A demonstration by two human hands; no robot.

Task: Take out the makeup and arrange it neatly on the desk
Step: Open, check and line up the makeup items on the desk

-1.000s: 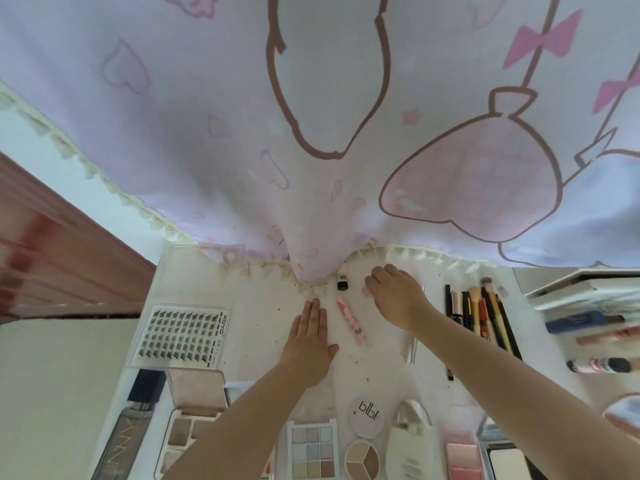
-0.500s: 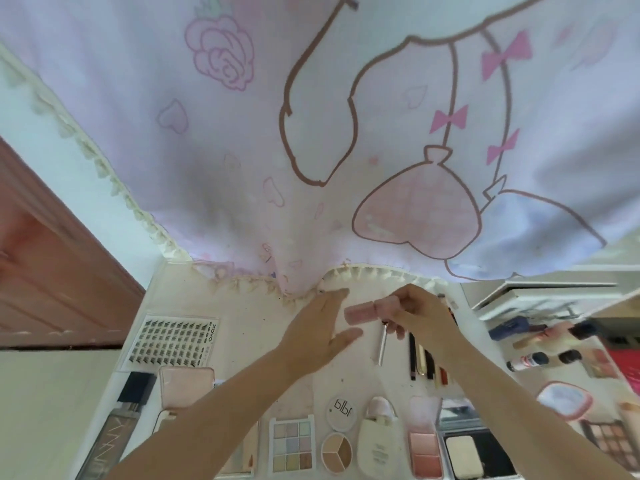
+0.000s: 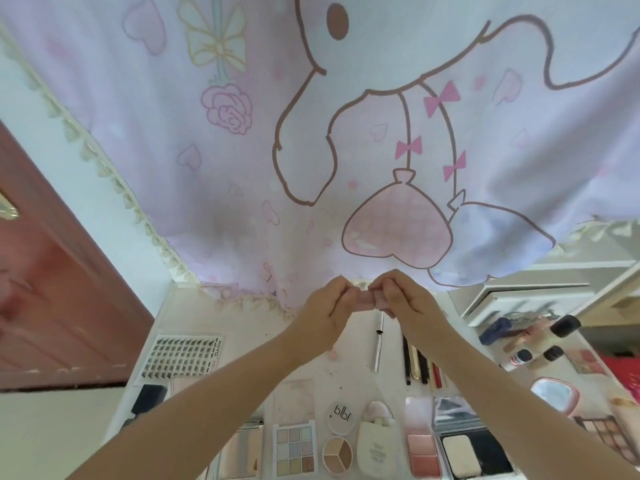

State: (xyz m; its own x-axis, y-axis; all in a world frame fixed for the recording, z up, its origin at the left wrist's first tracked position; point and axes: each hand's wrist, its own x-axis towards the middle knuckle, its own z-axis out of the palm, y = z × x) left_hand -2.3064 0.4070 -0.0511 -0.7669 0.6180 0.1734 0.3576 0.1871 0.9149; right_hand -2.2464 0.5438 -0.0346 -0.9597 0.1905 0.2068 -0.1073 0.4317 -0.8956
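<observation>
Both hands have come up off the desk (image 3: 194, 317) and met in front of the cartoon curtain (image 3: 242, 174), where a second ago the left lay flat and the right was reaching for the pink tube. Below them the desk already carries a row of palettes, the pastel eyeshadow palette (image 3: 294, 448) among them, with a cluster of pencils (image 3: 420, 365) near the right forearm and a lash tray (image 3: 183, 351) far left. Left hand (image 3: 327, 313) and right hand (image 3: 407, 304) each pinch an end of the small pink tube (image 3: 365, 301), fingers curled round it. It looks like she's capping or closing it; next it wants a straight spot in the row
</observation>
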